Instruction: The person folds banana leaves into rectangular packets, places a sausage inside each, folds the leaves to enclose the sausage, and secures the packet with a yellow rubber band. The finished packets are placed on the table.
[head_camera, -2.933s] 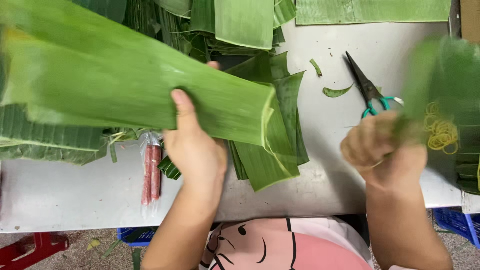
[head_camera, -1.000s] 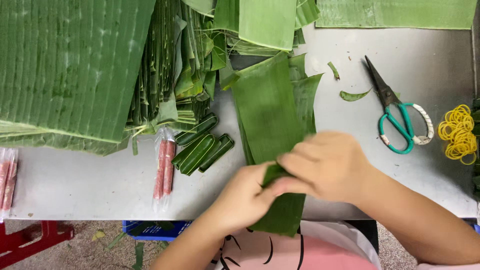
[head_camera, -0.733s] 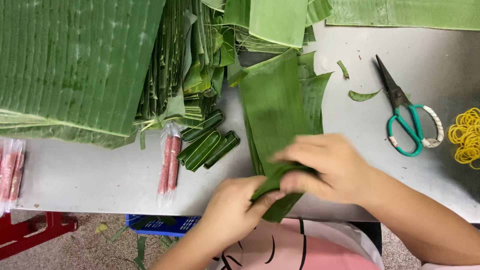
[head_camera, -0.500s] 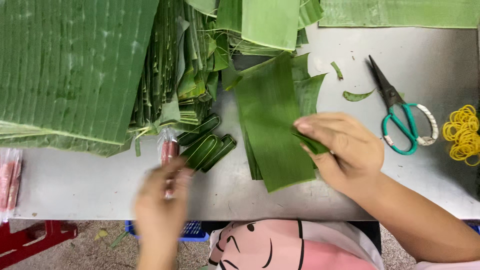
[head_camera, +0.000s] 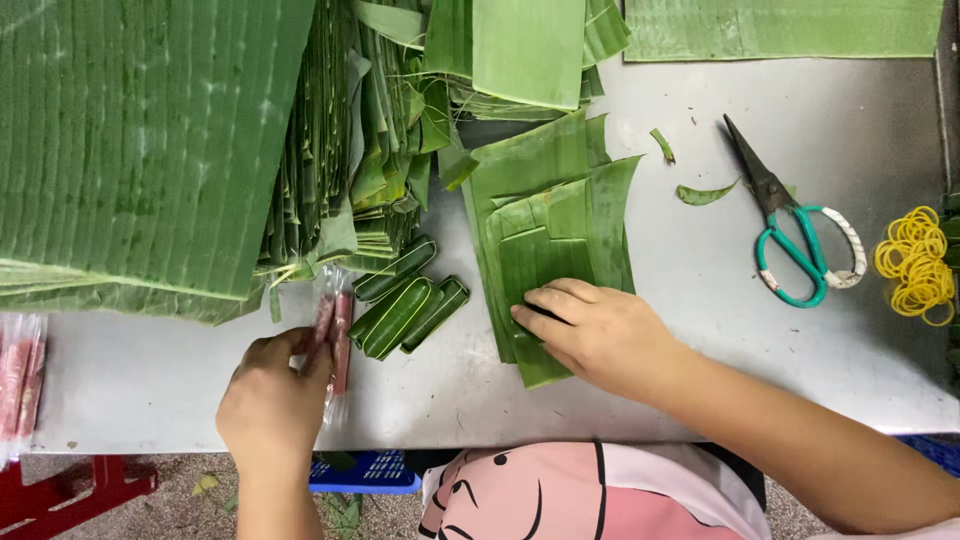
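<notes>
1. The left hand (head_camera: 275, 395) is pinching the lower end of a clear packet of pink sausage sticks (head_camera: 335, 325), thumb and fingertips closed on the wrapper at about 8 o'clock on the table (head_camera: 700, 330). The grip is only on thin plastic, so the packet could be slipping free or tearing as it is being lifted.

2. The right hand (head_camera: 600, 335) is pressing flat on the cut banana leaf pieces (head_camera: 555, 240), fingers close together and pointing toward 10 o'clock. The leaves are lying near table centre, their bottom edge just short of the front rim at 6 o'clock. If the pressure is easing, the folded layers could be springing open or sliding toward that rim.

3. Three small wrapped leaf rolls (head_camera: 405, 305) are lying just beside the packet, at its 2 o'clock. A sideways drag of the packet could be knocking them out of line.

4. The big stack of banana leaves (head_camera: 140, 150) is overhanging at 10 o'clock, its lower edge near the left hand; a raised wrist could be catching it.

5. The scissors (head_camera: 790, 230) and the yellow rubber bands (head_camera: 915, 265) are resting at 3 o'clock, well apart from both hands. Whether the blades are fully closed is hard to tell from here; they look nearly so.
</notes>
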